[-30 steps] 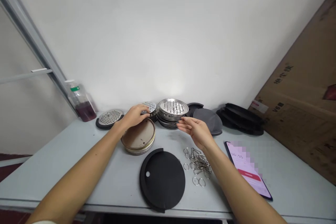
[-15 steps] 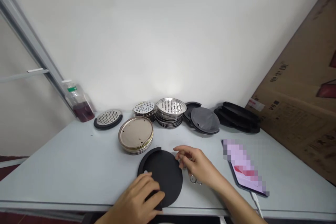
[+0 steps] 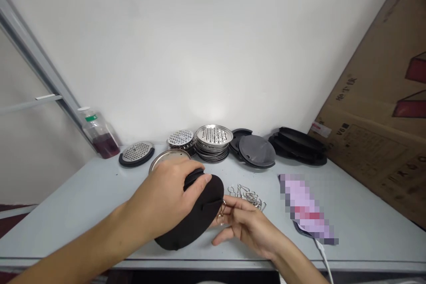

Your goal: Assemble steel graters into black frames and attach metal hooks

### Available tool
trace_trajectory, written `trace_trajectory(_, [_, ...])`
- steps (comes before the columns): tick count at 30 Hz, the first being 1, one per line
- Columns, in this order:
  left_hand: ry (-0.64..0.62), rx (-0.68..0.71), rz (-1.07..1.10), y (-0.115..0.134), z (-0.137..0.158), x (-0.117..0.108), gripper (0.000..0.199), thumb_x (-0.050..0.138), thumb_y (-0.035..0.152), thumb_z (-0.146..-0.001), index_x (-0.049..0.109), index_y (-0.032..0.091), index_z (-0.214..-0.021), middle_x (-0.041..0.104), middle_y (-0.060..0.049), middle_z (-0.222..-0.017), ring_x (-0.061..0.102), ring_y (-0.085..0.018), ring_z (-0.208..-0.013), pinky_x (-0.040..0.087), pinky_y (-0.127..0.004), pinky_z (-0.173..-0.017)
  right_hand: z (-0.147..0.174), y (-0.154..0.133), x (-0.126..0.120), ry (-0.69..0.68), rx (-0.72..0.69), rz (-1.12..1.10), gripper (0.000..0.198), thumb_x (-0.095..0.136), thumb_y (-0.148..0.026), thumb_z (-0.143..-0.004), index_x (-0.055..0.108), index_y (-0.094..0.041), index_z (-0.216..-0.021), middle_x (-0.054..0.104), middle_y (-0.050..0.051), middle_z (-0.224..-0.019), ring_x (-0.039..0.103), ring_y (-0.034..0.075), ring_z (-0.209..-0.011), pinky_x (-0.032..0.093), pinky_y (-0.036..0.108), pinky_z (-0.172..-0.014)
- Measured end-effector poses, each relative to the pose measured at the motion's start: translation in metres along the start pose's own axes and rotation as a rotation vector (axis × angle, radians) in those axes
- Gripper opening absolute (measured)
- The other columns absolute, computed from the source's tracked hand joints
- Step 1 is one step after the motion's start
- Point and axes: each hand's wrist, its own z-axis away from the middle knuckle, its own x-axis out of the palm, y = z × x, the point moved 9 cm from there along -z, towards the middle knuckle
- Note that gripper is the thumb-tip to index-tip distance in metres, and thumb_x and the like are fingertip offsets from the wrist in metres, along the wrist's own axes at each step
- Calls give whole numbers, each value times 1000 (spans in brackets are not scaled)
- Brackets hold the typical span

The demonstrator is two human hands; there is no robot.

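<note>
My left hand (image 3: 173, 193) grips a round black plastic disc (image 3: 191, 226) by its raised rim and holds it tilted above the table. At the disc's right edge, my right hand (image 3: 253, 226) has a small bent metal wire clip (image 3: 221, 213) at its fingertips. Its thumb is apart from the other fingers, and whether the clip touches the disc I cannot tell. A loose heap of similar wire clips (image 3: 248, 196) lies just beyond the right hand. Behind my left hand, a stack of plain metal discs (image 3: 166, 156) is partly covered.
Along the wall stand stacks of round metal grater plates (image 3: 213, 136), a black-rimmed grater (image 3: 136, 153), grey-black discs (image 3: 257, 151) and black rims (image 3: 297, 146). A bottle of dark liquid (image 3: 103, 137) is at left. A phone (image 3: 308, 213) with a cable and a cardboard box (image 3: 376, 133) are at right.
My left hand has lifted the black disc off the table and tilted it. The right hand has brought a wire clip to its edge. The heap of clips has come into view.
</note>
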Motion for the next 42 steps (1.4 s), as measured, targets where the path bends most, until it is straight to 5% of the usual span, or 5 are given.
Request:
trace_trajectory(10, [-32, -154, 188, -44, 27, 22, 22, 49, 31, -94, 71, 27, -95, 73, -2, -83, 68, -22, -75, 52, -30, -65, 20, -37, -41, 497, -344, 720, 21, 65, -37, -87, 75, -20, -92, 66, 3, -69, 62, 16, -63, 50, 29, -66])
trace_trajectory(17, [-224, -259, 486, -79, 71, 101, 25, 47, 33, -96, 70, 29, -103, 74, 0, -88, 68, -19, -79, 55, -27, -70, 26, -55, -46, 463, -333, 916, 19, 63, -34, -89, 79, -24, -93, 65, 4, -81, 60, 16, -75, 46, 27, -69])
trace_trajectory(26, [-333, -83, 413, -52, 2, 135, 35, 70, 42, -78, 68, 25, -109, 72, -5, -105, 66, -26, -97, 50, -35, -84, -11, -54, -54, 437, -374, 978, 20, 59, -28, -90, 77, -25, -100, 68, 4, -87, 63, 18, -80, 48, 29, -72])
trace_trajectory(33, [-319, 74, 293, -47, 12, 150, 29, 63, 42, -85, 67, 24, -107, 67, -4, -100, 64, -23, -92, 48, -33, -84, 1, -54, -22, 222, -477, 1723, 31, 43, -17, -96, 69, -18, -114, 63, 9, -88, 61, 18, -77, 50, 28, -69])
trace_trajectory(42, [-362, -57, 407, -62, 25, 163, 44, 74, 46, -73, 64, 22, -108, 67, -6, -105, 62, -26, -99, 47, -36, -87, 11, -18, -30, 118, -413, 2421, 48, 41, 4, -83, 50, -4, -129, 64, 16, -92, 64, 24, -74, 54, 34, -63])
